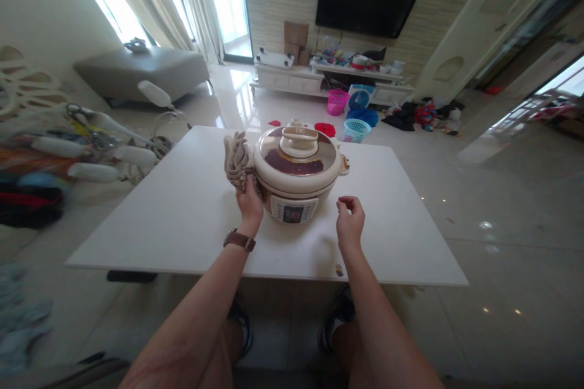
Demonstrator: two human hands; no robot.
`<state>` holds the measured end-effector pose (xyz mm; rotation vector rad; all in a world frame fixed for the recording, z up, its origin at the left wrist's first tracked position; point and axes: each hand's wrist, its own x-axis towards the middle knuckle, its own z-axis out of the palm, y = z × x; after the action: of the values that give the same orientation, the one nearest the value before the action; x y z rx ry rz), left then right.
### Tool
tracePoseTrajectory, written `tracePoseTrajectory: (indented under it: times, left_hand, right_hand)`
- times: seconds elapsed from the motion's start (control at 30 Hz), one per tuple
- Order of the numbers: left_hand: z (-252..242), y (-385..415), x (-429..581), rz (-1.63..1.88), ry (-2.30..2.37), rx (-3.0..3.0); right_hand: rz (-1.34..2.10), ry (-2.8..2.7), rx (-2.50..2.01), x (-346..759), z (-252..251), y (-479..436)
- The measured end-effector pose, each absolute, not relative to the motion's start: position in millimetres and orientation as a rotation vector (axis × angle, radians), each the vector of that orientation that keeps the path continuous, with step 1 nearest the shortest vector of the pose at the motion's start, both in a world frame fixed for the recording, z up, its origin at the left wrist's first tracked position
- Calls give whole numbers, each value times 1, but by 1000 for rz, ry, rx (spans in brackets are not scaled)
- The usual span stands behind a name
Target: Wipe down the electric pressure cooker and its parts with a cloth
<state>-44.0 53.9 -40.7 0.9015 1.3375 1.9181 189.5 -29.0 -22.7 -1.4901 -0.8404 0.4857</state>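
Note:
A cream electric pressure cooker [296, 185] stands on the white table [182, 206]. Its lid [292, 161] is on, partly see-through, with a beige handle [300, 136] on top and a control panel [294, 212] facing me. My left hand [249, 197], below which a brown watch strap circles the wrist, grips a bunched grey-brown cloth [238, 161] at the cooker's left side; the cloth hides most of its fingers. To the right of the cooker and apart from it, my right hand [350, 215] hovers with curled fingers, nothing visible in them.
A small sticker [339, 270] marks the table's near edge. Beyond the table, a pink bucket [337, 101] and a light-blue basket [356, 129] stand on the floor before a cluttered TV cabinet [292, 81]. A lamp with white shades [93, 171] is at left.

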Motion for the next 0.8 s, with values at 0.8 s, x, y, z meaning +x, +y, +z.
tracePoseTrajectory:
  times: [0.8]
  left_hand:
    - [-59, -40, 30, 1681, 1544, 608]
  right_hand:
    - [613, -828, -1467, 181, -37, -10]
